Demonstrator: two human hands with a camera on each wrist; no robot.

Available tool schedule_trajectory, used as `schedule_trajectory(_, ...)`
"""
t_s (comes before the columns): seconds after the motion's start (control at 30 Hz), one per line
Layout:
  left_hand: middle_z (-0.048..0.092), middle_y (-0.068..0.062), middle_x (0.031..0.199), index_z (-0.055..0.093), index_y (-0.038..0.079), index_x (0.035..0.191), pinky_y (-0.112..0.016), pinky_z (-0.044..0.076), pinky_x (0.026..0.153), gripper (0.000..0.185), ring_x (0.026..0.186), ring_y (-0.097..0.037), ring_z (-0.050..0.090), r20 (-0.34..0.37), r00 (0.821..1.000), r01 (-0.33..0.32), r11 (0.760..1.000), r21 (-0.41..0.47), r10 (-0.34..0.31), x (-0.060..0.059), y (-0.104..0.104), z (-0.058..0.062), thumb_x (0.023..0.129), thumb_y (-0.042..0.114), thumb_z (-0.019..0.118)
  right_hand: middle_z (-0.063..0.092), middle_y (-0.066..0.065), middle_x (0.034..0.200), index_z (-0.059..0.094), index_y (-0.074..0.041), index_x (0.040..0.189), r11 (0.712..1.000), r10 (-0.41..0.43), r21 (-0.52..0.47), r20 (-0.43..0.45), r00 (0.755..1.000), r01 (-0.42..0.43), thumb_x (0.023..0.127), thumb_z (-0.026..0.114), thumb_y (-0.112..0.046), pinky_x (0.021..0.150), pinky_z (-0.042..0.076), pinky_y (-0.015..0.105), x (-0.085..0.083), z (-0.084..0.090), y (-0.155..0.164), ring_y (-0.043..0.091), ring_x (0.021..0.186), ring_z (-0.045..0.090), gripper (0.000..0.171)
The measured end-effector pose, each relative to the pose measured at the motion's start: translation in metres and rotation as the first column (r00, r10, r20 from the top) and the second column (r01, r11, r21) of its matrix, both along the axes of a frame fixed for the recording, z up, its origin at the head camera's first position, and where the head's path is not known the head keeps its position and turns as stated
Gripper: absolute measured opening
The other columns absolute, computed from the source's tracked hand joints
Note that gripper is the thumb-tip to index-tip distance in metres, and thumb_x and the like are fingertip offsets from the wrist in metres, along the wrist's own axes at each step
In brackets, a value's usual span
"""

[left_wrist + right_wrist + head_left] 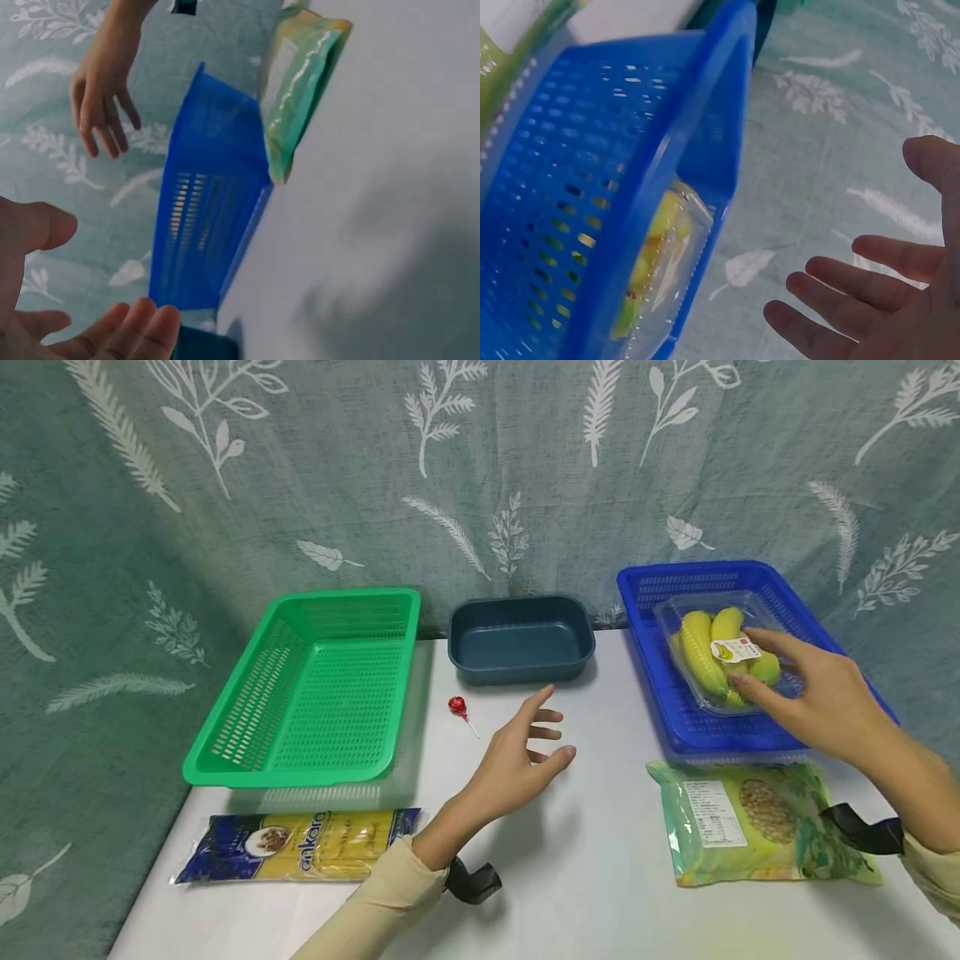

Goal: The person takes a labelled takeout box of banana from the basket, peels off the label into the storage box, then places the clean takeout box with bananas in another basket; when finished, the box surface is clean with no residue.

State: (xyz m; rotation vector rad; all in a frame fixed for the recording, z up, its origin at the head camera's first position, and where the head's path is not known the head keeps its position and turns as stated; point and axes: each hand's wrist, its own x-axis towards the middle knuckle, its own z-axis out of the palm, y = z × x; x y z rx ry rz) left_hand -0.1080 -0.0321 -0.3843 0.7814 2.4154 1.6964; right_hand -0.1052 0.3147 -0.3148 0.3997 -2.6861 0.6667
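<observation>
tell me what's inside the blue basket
The blue basket holds a clear plastic tray of bananas with a label on top. The right hand hovers over its near end, hiding part of the tray and the basket floor there.

The middle of the desk (600,827) is bare, so a hand can pass there. A small lollipop (458,707) lies at about 10 o'clock from it, the green bag (757,822) at 3 o'clock, the noodle pack (300,853) at 8 o'clock. The banana box (723,652) seems to fill much of the blue basket (660,710).
</observation>
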Motion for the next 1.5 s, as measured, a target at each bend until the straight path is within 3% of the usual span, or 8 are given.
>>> schedule_trajectory(0.17,0.056,0.008,0.117,0.026,0.031,0.145,-0.026,0.052,0.074,0.070,0.101,-0.011,0.060,0.064,0.997,-0.034,0.999,0.034,0.032,-0.010,0.012,-0.001,0.088,0.025,0.065,0.048,0.024,0.131,0.041,-0.008,0.140,0.999,-0.039,-0.014,0.060,0.997,0.040,0.089,0.065,-0.030,0.075,0.044,0.060,-0.013,0.004,0.009,0.052,0.097,0.054,0.061)
schedule_trajectory(0.43,0.059,0.002,0.116,0.029,0.027,0.144,-0.026,0.053,0.070,0.068,0.097,-0.005,0.060,0.087,0.995,-0.052,0.996,0.069,0.046,-0.024,0.035,0.000,0.087,0.029,0.066,0.044,0.026,0.134,0.037,-0.004,0.141,0.994,-0.093,-0.033,0.156,0.983,0.100,0.091,0.059,-0.036,0.080,0.040,0.062,-0.031,0.007,0.026,0.051,0.107,0.048,0.064)
schedule_trajectory(0.73,0.059,0.004,0.113,0.031,0.023,0.144,-0.026,0.054,0.066,0.071,0.094,-0.004,0.060,0.197,0.978,-0.089,0.991,0.104,0.068,-0.036,0.065,0.000,0.085,0.027,0.069,0.044,0.029,0.132,0.034,0.000,0.142,0.993,-0.114,-0.016,0.186,0.976,0.119,0.094,0.054,-0.039,0.081,0.037,0.065,-0.058,0.009,0.039,0.050,0.113,0.045,0.065)
schedule_trajectory(1.0,0.059,-0.006,0.113,0.033,0.018,0.144,-0.023,0.052,0.067,0.072,0.094,-0.009,0.061,0.202,0.978,-0.073,0.994,0.075,0.057,-0.044,0.090,-0.001,0.083,0.025,0.071,0.044,0.037,0.126,0.036,0.008,0.137,0.987,-0.163,0.031,0.226,0.960,0.160,0.094,0.050,-0.043,0.083,0.036,0.065,-0.078,0.008,0.054,0.052,0.111,0.044,0.069)
schedule_trajectory(1.27,0.060,-0.003,0.108,0.035,0.019,0.142,-0.027,0.055,0.057,0.073,0.078,-0.009,0.064,0.370,0.926,-0.125,0.984,0.126,0.070,-0.048,0.116,-0.005,0.081,0.021,0.074,0.046,0.041,0.119,0.037,0.012,0.134,0.982,-0.184,0.091,0.258,0.949,0.165,0.094,0.048,-0.046,0.079,0.037,0.065,-0.095,0.004,0.071,0.053,0.106,0.046,0.071)
schedule_trajectory(1.5,0.062,0.002,0.102,0.035,0.021,0.142,-0.027,0.054,0.055,0.075,0.059,-0.020,0.065,0.414,0.897,-0.205,0.976,0.076,0.156,-0.054,0.132,-0.011,0.079,0.025,0.076,0.047,0.042,0.116,0.040,0.014,0.131,0.972,-0.232,0.104,0.324,0.917,0.209,0.093,0.043,-0.053,0.082,0.033,0.067,-0.112,-0.001,0.083,0.054,0.098,0.047,0.077)
